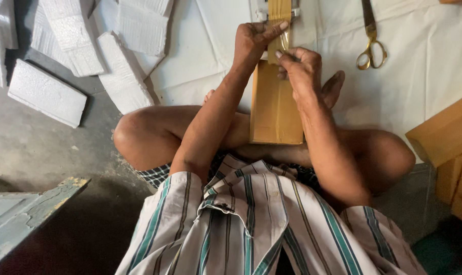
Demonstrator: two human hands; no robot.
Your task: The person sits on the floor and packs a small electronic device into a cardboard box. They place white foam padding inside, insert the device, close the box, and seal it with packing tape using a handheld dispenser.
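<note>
Striped shirt (251,224) fills the bottom of the view, above crossed bare legs on the floor. Both forearms reach forward to a long brown cardboard box (275,109) that lies lengthwise across the legs, its far end toward a white sheet (424,61) spread on the floor. At that far end the left hand (255,40) pinches a strip of brown tape (280,30) between thumb and forefinger, and the right hand (302,69) pinches the same strip just below, fingertips pressed together on it near the box's top edge. The tape runs up to a tape dispenser (279,9) at the top edge of the view. Gold-handled scissors (371,43) lie on the sheet to the right, well apart from the hands. White foam slabs (88,46) lie scattered on the grey floor to the left, and more brown boxes (450,147) stand at the right edge.
</note>
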